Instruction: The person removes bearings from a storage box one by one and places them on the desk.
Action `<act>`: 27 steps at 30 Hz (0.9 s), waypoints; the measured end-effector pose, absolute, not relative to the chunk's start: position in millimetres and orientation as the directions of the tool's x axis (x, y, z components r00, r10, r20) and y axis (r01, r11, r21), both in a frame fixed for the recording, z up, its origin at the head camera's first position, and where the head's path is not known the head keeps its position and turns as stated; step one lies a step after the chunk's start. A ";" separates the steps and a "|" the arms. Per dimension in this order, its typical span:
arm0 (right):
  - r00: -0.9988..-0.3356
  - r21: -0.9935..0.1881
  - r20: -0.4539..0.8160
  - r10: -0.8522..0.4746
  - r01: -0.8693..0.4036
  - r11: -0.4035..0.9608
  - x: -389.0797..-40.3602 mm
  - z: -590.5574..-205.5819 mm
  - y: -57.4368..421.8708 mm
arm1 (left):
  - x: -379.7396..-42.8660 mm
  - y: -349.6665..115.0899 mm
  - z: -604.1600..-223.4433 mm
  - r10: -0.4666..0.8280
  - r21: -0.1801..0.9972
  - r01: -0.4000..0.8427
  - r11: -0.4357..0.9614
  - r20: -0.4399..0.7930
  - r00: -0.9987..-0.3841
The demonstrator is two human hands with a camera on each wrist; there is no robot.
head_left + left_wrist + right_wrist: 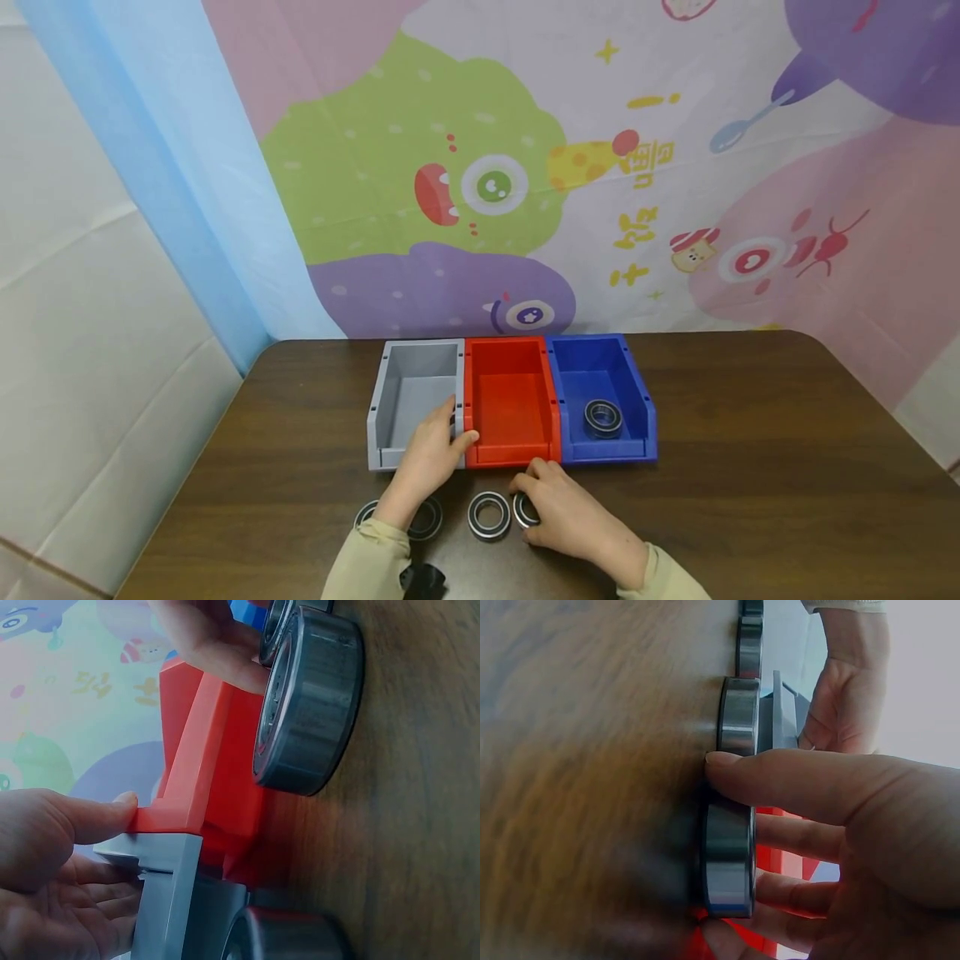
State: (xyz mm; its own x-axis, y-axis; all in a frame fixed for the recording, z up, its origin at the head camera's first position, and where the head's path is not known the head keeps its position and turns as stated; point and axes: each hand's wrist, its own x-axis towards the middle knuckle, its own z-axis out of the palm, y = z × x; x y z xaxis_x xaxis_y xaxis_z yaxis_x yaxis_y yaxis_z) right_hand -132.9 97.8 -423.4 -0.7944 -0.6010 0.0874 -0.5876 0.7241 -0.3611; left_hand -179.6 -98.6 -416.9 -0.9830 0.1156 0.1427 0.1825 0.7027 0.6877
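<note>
My left hand (429, 450) pinches the adjoining side walls of the grey bin (377, 417) and the red bin (517, 455). Its thumb lies on the red rim in the left wrist view, with the other fingers on the grey side. In front of the bins, my right hand (573, 512) holds a ball bearing (730, 859) by its outer rim, thumb on one side and fingers on the other. The bearing appears to lie flat on the table. Just left of it lies another bearing (489, 516). My left forearm partly covers two more bearings, one of them a dark-faced bearing (427, 521).
A blue bin (648, 433) adjoins the red one and contains one bearing (602, 418). All three bins stand on a brown wooden table (750, 467). Behind it hangs a printed cloth (420, 150). A black object (423, 581) shows by the left sleeve.
</note>
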 end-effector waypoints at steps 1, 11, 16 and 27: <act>-0.794 -0.361 0.089 -0.602 -0.589 0.723 -132.8 -423.4 97.8 | -179.4 -98.7 -417.0 0.118 0.687 0.186 0.703 0.146 -0.982; -0.787 -0.359 0.101 -0.609 -0.599 0.715 -131.9 -424.7 98.5 | -178.3 -97.7 -416.0 0.118 0.690 0.190 0.698 0.151 -0.981; -0.784 -0.349 0.106 -0.611 -0.605 0.716 -131.8 -424.6 100.5 | -179.3 -97.2 -415.2 0.111 0.699 0.180 0.692 0.144 -0.983; -0.794 -0.425 0.023 -0.608 -0.558 0.713 -143.4 -408.0 117.2 | -179.7 -86.2 -415.7 0.081 0.716 0.192 0.671 0.187 -0.979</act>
